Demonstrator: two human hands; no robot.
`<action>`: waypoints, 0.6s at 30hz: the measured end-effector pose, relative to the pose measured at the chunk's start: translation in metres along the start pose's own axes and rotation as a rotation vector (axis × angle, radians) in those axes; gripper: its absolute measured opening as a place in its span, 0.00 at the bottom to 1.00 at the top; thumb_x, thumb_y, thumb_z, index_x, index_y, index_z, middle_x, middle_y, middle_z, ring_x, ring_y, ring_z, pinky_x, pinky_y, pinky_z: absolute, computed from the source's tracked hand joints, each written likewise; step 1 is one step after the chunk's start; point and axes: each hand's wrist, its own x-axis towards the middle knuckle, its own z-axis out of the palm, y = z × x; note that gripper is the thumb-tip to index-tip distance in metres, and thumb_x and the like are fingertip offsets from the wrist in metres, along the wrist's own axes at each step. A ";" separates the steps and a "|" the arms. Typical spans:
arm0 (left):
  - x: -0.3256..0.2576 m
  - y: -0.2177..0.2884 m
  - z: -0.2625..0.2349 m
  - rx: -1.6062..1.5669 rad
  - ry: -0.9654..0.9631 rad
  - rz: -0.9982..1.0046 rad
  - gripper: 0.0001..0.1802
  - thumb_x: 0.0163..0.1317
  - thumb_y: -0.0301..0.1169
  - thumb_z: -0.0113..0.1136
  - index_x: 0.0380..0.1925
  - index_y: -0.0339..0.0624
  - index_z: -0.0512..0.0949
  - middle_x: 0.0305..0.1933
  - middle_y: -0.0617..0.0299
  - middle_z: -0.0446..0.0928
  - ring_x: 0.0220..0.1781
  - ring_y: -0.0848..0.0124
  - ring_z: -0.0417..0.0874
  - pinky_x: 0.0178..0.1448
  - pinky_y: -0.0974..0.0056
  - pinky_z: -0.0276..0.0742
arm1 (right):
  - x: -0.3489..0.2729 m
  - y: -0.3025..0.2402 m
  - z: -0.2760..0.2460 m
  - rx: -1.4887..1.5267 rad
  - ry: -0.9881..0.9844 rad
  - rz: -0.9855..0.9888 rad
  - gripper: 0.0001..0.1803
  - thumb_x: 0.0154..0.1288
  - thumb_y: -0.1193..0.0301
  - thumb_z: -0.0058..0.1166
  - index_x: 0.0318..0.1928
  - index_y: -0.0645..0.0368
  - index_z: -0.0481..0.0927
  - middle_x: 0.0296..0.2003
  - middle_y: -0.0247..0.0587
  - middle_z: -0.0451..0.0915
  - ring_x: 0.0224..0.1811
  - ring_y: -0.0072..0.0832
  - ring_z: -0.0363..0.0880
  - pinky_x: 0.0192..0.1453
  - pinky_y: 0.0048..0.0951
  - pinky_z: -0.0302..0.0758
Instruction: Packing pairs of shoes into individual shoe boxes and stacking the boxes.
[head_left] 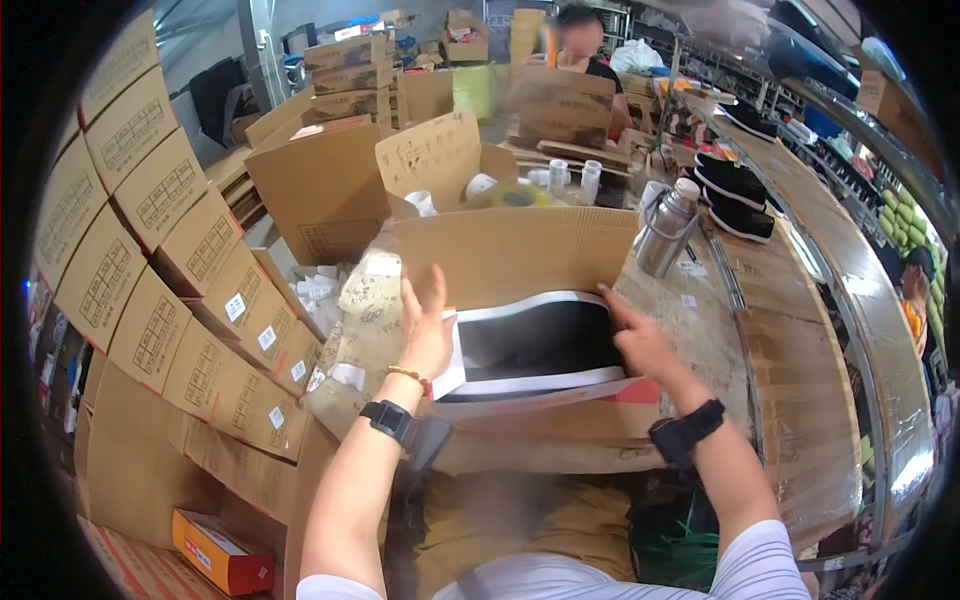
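An open shoebox (515, 245) lies in front of me on the table, its brown inner lid standing up at the back and a red edge showing at the front. A pair of black shoes (540, 345) with white soles fills it, side by side. At the box's left end, by a white flap (450, 365), my left hand (428, 335) is open, thumb and fingers apart and pointing up beside the lid's edge. My right hand (645, 345) reaches to the right rear corner with its index finger stretched out against the lid; its other fingers are partly bent.
Tall stacks of brown cartons (150, 215) rise on the left. A steel flask (665, 230) stands behind the box on the right. More black shoes (735, 195) sit near a long conveyor (800, 380). Another person (580, 50) works across the table; an orange box (220, 550) lies lower left.
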 end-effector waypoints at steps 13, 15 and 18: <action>-0.036 -0.031 -0.059 0.046 -0.009 0.488 0.12 0.56 0.21 0.50 0.29 0.44 0.84 0.40 0.62 0.84 0.47 0.63 0.82 0.56 0.56 0.73 | 0.023 -0.013 -0.060 -0.092 -0.057 -0.078 0.32 0.48 0.67 0.66 0.57 0.55 0.74 0.50 0.53 0.76 0.55 0.39 0.74 0.57 0.34 0.71; -0.018 -0.023 -0.082 0.088 -0.276 0.476 0.13 0.55 0.31 0.56 0.40 0.45 0.83 0.48 0.56 0.81 0.56 0.60 0.78 0.62 0.53 0.68 | 0.020 -0.049 -0.045 -0.280 -0.415 -0.346 0.42 0.41 0.63 0.71 0.61 0.49 0.71 0.56 0.55 0.70 0.60 0.44 0.68 0.63 0.40 0.64; -0.005 0.031 -0.083 0.022 -0.692 0.288 0.36 0.51 0.43 0.64 0.60 0.45 0.69 0.63 0.41 0.67 0.69 0.53 0.63 0.69 0.49 0.58 | 0.015 -0.060 -0.025 -0.541 -0.530 -0.452 0.50 0.33 0.58 0.74 0.64 0.43 0.67 0.61 0.57 0.63 0.64 0.49 0.61 0.67 0.47 0.57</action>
